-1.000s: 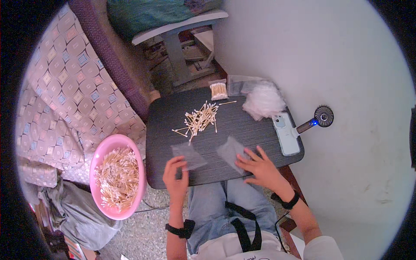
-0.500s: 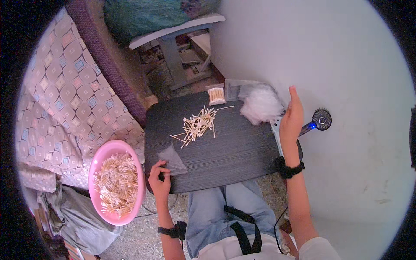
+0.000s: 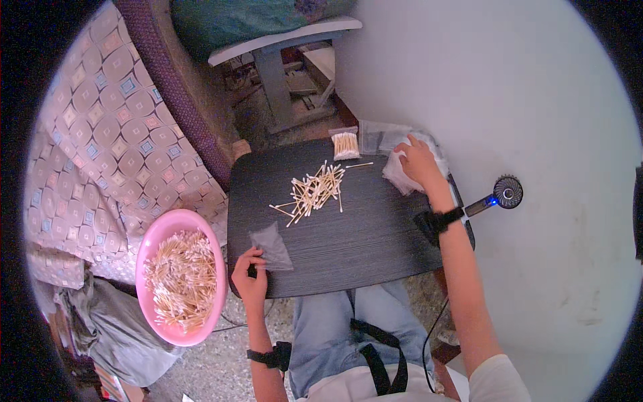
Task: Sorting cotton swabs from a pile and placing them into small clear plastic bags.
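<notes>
My left hand (image 3: 249, 278) is at the near left edge of the dark table, its thumb and fingers pinching the edge of a small clear plastic bag (image 3: 274, 248). The bag lies flat and looks empty. Over a pile of clear plastic bags (image 3: 396, 175) at the far right of the table is my right hand (image 3: 423, 165). Its fingers are apart and slightly bent, and nothing shows between them. A loose heap of cotton swabs (image 3: 316, 192) lies in the middle, with one single swab (image 3: 360, 165) to its right. Behind them stands a clear bag filled with swabs (image 3: 345, 145).
A pink basin (image 3: 142, 281) full of cotton swabs stands left of the table (image 3: 355, 248). A small handheld fan (image 3: 507, 192) with a blue light sits at the right edge, close to the pale wall (image 3: 556, 120). Patterned cloth (image 3: 127, 147) covers the seat at left.
My right hand has swung inward and left from beside the wall, down over the pile of plastic bags. My left hand keeps its pinch on the small bag. The view has shifted slightly.
</notes>
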Action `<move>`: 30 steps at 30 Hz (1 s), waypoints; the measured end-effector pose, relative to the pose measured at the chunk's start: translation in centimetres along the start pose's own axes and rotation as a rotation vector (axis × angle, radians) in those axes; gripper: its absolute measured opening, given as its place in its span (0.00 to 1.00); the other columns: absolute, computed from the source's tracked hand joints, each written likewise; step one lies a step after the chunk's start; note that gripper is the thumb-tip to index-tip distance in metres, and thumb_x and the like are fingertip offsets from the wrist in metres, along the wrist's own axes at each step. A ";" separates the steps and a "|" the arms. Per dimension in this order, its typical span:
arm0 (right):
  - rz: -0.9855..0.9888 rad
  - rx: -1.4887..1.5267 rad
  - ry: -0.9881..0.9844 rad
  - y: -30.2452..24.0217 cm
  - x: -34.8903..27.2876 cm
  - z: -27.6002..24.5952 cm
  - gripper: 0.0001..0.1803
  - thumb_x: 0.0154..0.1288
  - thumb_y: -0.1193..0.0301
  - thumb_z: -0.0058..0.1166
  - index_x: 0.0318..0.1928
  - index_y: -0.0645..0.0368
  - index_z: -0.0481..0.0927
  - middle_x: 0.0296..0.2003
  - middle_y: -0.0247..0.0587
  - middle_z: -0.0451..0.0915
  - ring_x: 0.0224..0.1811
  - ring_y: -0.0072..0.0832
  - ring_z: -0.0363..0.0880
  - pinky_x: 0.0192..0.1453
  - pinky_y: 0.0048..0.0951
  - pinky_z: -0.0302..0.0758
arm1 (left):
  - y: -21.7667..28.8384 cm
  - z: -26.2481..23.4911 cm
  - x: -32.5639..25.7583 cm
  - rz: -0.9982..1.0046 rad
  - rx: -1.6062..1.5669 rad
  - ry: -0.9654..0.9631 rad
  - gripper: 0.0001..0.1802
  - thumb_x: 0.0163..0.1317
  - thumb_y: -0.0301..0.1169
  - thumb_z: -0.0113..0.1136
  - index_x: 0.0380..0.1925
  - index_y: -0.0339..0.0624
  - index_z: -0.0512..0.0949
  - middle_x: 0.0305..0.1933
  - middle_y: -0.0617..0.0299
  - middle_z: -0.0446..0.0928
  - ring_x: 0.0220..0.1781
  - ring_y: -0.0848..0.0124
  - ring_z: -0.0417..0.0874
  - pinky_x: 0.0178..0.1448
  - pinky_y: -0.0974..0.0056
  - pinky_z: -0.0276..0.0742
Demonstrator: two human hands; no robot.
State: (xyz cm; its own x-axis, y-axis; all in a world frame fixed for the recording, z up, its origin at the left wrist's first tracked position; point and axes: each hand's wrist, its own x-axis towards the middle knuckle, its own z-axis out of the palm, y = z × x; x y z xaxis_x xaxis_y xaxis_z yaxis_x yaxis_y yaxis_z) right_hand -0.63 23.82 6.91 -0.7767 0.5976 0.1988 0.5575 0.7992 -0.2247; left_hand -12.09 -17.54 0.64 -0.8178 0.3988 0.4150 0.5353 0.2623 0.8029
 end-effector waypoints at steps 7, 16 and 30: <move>0.024 -0.250 -0.303 0.4 3.0 2.1 0.17 0.62 0.70 0.43 0.50 0.56 0.76 0.58 0.48 0.71 0.65 0.51 0.62 0.62 0.54 0.64 | -0.1 0.4 0.1 -0.002 -0.039 0.026 0.04 0.49 0.16 0.51 0.22 0.34 0.73 0.37 0.52 0.80 0.52 0.56 0.79 0.58 0.58 0.70; 0.020 -0.159 -0.295 0.5 3.3 2.9 0.15 0.60 0.72 0.43 0.46 0.61 0.77 0.46 0.50 0.79 0.59 0.47 0.69 0.59 0.48 0.67 | -0.7 0.3 0.0 0.003 -0.052 0.036 0.05 0.48 0.15 0.51 0.22 0.34 0.73 0.36 0.52 0.80 0.51 0.57 0.80 0.58 0.59 0.70; -0.225 -0.186 0.599 0.2 -3.8 -4.0 0.24 0.52 0.83 0.45 0.53 0.72 0.71 0.58 0.52 0.69 0.61 0.50 0.66 0.64 0.46 0.63 | -0.9 0.2 0.0 0.011 -0.035 0.032 0.05 0.47 0.15 0.52 0.22 0.34 0.74 0.34 0.53 0.80 0.50 0.58 0.80 0.57 0.59 0.71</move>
State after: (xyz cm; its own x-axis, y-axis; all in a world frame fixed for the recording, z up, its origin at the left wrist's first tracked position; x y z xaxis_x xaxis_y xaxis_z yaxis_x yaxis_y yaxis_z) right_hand 3.62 21.93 9.94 -0.6126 0.3044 0.7294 0.4842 0.8740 0.0419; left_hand -12.55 -17.62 -0.18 -0.8183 0.3732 0.4371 0.5374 0.2271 0.8122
